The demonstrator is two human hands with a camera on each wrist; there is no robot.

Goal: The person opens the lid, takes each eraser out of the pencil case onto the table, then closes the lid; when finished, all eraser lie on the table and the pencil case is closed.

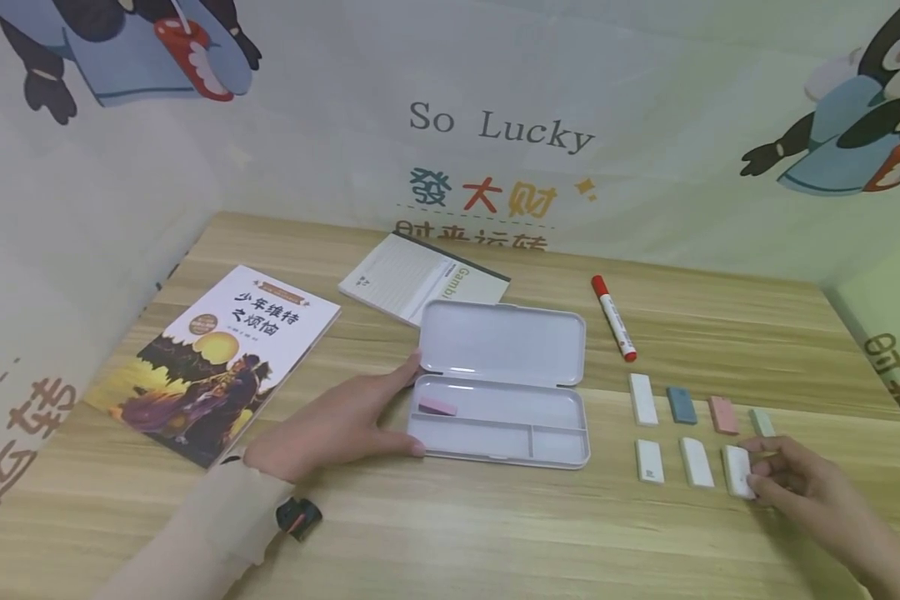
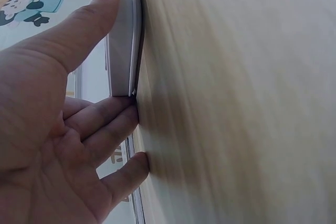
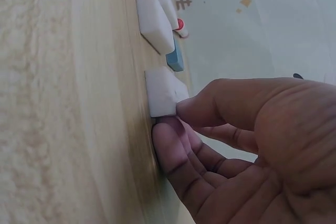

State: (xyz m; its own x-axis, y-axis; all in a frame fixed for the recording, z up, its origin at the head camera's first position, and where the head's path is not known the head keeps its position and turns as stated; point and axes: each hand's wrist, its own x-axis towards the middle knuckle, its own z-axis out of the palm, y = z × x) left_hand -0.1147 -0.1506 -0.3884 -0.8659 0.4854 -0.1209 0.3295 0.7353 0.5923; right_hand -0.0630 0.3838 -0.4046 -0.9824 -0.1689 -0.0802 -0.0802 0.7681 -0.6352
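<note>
An open pale grey pencil case (image 1: 498, 446) lies mid-table, its lid folded back and a pink eraser (image 1: 437, 407) inside the rear compartment. My left hand (image 1: 345, 425) rests against the case's left side, thumb at the front corner and fingers near the hinge; in the left wrist view the fingers are fairly straight. At the right, my right hand (image 1: 802, 475) pinches a white eraser (image 1: 737, 472) between thumb and fingers, at the right end of the front row. In the right wrist view this eraser's end (image 3: 161, 95) stays on or near the wood.
Beside that eraser are other white erasers (image 1: 696, 462), a blue one (image 1: 682, 405), a pink one (image 1: 723, 415) and a pale green one (image 1: 762, 422). A red marker (image 1: 613, 318) lies behind them. A notebook (image 1: 405, 275) sits behind the case, and a book (image 1: 232, 358) left of it.
</note>
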